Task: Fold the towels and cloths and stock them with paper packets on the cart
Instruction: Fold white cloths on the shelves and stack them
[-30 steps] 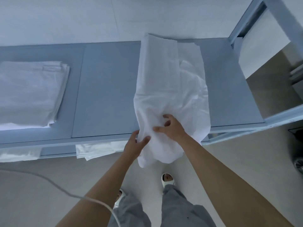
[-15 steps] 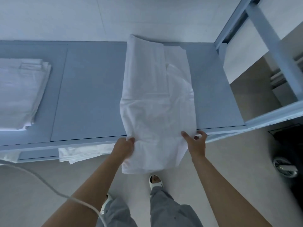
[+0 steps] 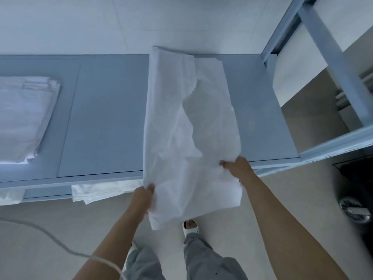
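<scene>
A long white cloth (image 3: 189,126) is laid across the grey cart top (image 3: 105,118), its near end hanging over the front edge of the cart top. The cloth's left edge is pinched by the left hand (image 3: 143,198) below that front edge; its right edge is gripped by the right hand (image 3: 238,168) right at the front edge. A folded stack of cloths (image 3: 24,118) is seen at the far left of the cart top, well apart, with bare surface between.
</scene>
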